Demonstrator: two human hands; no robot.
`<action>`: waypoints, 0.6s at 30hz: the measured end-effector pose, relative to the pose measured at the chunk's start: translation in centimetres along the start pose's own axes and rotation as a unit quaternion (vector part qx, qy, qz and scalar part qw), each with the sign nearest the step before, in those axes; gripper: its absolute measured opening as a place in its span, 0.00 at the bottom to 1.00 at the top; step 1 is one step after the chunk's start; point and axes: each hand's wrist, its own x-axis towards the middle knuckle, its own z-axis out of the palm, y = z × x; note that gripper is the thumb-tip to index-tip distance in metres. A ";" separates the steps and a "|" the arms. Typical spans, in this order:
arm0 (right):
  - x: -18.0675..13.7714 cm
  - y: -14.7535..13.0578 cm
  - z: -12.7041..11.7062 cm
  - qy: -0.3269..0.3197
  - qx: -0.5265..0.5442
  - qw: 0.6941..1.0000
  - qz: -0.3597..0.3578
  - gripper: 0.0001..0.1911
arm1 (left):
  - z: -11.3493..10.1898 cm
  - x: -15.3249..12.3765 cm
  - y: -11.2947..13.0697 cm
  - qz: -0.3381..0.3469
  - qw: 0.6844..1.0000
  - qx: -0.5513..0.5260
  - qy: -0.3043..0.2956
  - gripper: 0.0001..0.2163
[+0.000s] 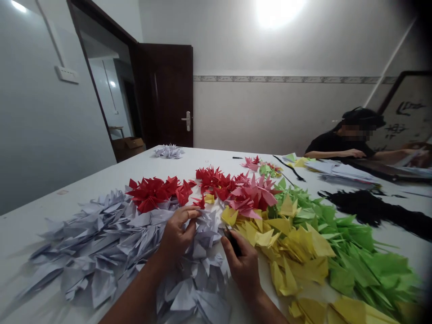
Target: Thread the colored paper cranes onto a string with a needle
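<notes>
The left grip [177,235] pinches a pale folded paper crane [205,222]. Just beside it, the right grip [241,267] clenches a slim dark object [233,243]. Both are over heaped paper cranes [97,243] on the table [94,184].

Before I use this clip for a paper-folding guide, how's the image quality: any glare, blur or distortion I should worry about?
In the head view, the ceiling lamp blows out into glare, and the wide lens makes the door lean. The right edge darkens and softens beside the green paper folds, while the left hand and right hand stay fairly sharp.
</notes>
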 end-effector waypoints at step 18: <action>0.5 2.1 1.3 -0.029 0.085 0.985 0.147 0.18 | -0.2 -0.2 3.7 0.117 0.984 0.021 0.133 0.15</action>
